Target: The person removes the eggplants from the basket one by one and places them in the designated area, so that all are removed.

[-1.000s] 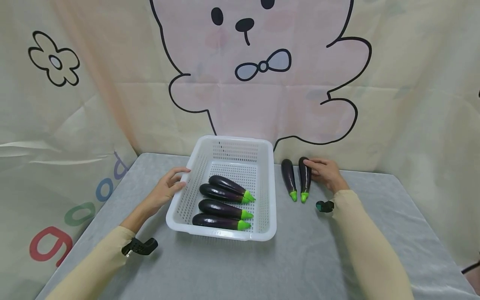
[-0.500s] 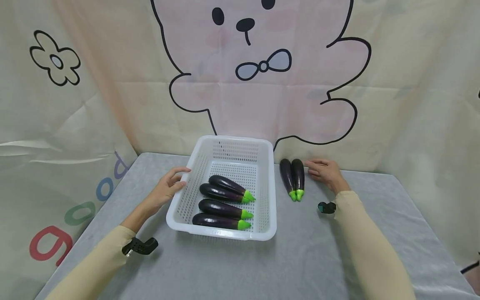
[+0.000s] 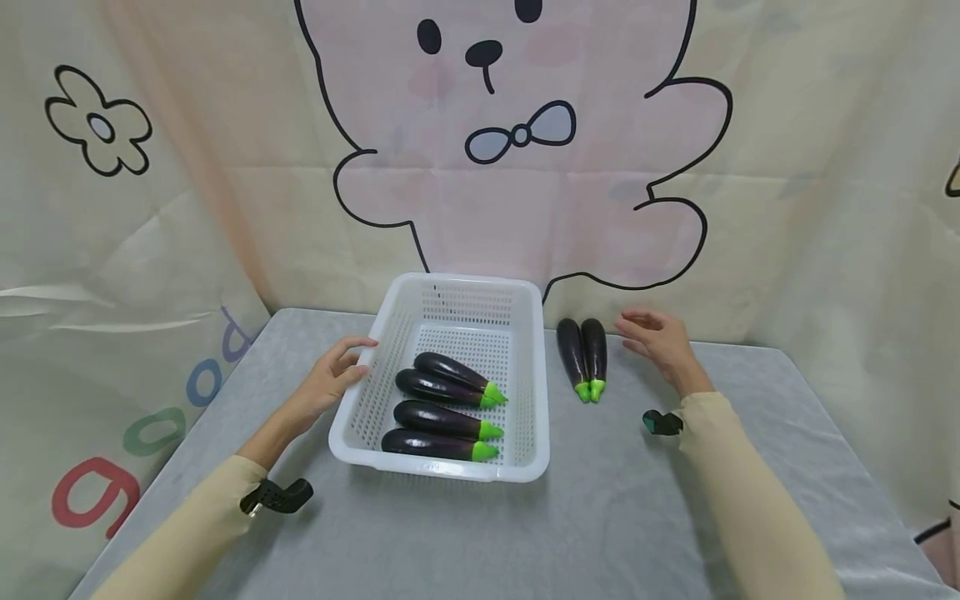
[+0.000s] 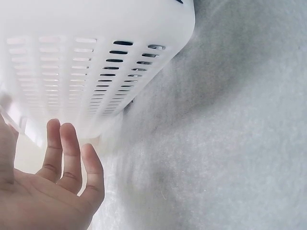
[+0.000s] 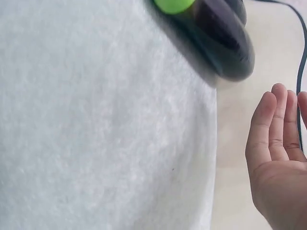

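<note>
Just left of the right hand [image 3: 660, 337], across a narrow gap, lie 2 loose eggplants [image 3: 595, 350] on a table [image 3: 600, 517] covered in grey cloth. That hand is level with their rounded upper ends and is much nearer to them than the left hand is. Both eggplants are glossy, dark purple and capped in bright green. Their long axes run away from the person, rounded ends toward the printed backdrop [image 3: 772, 125], green caps toward the person. They lie side by side and seem to touch. The right hand is empty, its fingers loose and mostly straight; the right wrist view also shows it apart from the eggplants.

Left of the pair, near but not touching, is a white plastic basket [image 3: 465, 472] with perforated walls. Inside are 4 eggplants [image 3: 437, 418], mostly in its nearer half, lying crosswise with their caps to the right, roughly at right angles to the 2 outside. They form 2 close couples, the farther couple slightly slanted. The left hand [image 3: 330, 379] touches the basket's left rim; from here I cannot tell whether it pinches the rim or only rests on it. In the left wrist view, 3 of its fingers stand beside the wall, wrapped round nothing.
</note>
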Available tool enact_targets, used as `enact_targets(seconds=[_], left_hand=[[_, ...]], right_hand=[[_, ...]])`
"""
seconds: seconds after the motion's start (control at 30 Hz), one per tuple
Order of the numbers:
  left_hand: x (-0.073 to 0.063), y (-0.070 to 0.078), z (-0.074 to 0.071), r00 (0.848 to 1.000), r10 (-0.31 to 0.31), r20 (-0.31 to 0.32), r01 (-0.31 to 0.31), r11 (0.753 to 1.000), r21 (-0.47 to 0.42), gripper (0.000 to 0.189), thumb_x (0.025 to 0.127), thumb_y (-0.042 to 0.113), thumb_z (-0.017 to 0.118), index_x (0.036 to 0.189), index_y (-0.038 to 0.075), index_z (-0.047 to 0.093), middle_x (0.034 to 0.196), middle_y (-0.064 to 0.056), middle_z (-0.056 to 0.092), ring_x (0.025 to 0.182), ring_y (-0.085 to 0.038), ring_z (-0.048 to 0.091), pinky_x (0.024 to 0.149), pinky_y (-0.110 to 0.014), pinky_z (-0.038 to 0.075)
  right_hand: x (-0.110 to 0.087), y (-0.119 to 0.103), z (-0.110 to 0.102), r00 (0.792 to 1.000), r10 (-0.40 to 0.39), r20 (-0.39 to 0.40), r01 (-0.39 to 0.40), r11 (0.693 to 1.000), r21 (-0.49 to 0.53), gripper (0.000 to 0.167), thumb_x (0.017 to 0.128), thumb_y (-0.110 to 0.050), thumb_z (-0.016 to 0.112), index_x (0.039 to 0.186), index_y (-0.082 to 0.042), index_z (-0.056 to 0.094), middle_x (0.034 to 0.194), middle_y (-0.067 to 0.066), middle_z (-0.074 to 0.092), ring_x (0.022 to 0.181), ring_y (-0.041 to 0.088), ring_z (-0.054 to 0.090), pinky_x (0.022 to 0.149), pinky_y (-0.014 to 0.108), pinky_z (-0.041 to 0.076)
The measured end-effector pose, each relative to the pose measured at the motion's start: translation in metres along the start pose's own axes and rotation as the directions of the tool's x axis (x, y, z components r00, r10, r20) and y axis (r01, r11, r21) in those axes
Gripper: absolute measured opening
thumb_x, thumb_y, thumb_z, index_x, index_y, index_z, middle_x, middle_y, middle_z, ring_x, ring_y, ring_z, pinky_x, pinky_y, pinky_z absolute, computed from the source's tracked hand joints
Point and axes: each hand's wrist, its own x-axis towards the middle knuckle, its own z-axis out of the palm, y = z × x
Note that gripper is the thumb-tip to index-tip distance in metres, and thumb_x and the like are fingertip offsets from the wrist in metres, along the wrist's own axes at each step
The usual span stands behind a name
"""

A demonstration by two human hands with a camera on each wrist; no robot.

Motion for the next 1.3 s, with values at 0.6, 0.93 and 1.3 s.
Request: enact_targets(seconds=[0.6, 0.93, 1.3], left_hand=[[-0.002, -0.001, 0.002, 1.0, 0.004, -0.01, -0.004, 1.0, -0.002, 0.042, 0.106, 0.015, 0.057, 0.145, 0.008, 0.041, 0.133, -0.033, 0.048, 0.103, -0.039, 0.062, 0.075, -0.045, 0.055], [0.0, -0.001, 0.0, 1.0, 0.004, -0.006, -0.004, 1.0, -0.008, 0.042, 0.106, 0.015, 0.058, 0.144, 0.008, 0.042, 0.132, -0.032, 0.05, 0.102, -0.036, 0.062, 0.075, -0.043, 0.055], [-0.001, -0.001, 0.0, 1.0, -0.011, -0.008, 0.011, 1.0, -0.008, 0.041, 0.106, 0.014, 0.056, 0.144, 0.008, 0.042, 0.133, -0.034, 0.048, 0.102, -0.039, 0.062, 0.075, -0.044, 0.055]], right_hand=[[-0.019, -0.032, 0.026, 0.993, -0.098, 0.067, 0.087, 0.985, 0.151, 0.051, 0.096, -0.023, 0.073, 0.135, 0.003, 0.055, 0.123, 0.012, 0.058, 0.115, 0.029, 0.062, 0.088, 0.031, 0.053], [-0.019, -0.066, 0.056, 0.974, -0.188, 0.124, 0.174, 0.978, 0.118, 0.051, 0.095, -0.026, 0.074, 0.131, 0.005, 0.056, 0.12, 0.012, 0.058, 0.11, 0.028, 0.063, 0.087, 0.032, 0.054], [-0.016, -0.089, 0.098, 0.944, -0.256, 0.207, 0.239, 0.965, 0.104, 0.046, 0.096, -0.024, 0.074, 0.129, 0.004, 0.059, 0.12, 0.016, 0.06, 0.111, 0.032, 0.062, 0.091, 0.04, 0.053]])
